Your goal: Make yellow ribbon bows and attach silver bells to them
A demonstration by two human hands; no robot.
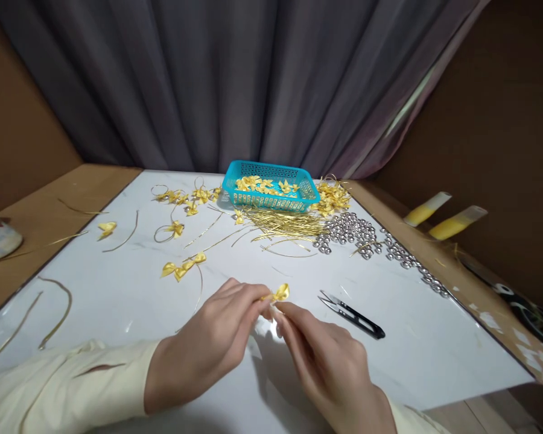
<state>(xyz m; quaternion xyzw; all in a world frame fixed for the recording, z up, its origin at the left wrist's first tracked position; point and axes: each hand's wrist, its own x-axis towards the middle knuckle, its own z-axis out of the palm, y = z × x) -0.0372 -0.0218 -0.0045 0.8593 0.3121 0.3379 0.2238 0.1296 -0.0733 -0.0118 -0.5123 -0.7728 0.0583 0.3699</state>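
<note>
Both hands meet over the near middle of the white board. My left hand is closed, its thumb and fingertips pinching a small yellow ribbon bow from the left. From the other side, my right hand pinches at the bow's lower edge; its fingers are closed, and whether a wire or ring is between them is hidden. To the right of my right hand lie black-handled thread snips, blades apart. More yellow bows joined in a row rest beyond my left hand.
Behind stands a turquoise basket holding yellow bows. Gold wires lie before it, beside a pile of silver rings trailing right. A bow heap sits by the basket. Two yellow-filled tubes lie right; scissors rest at the right edge.
</note>
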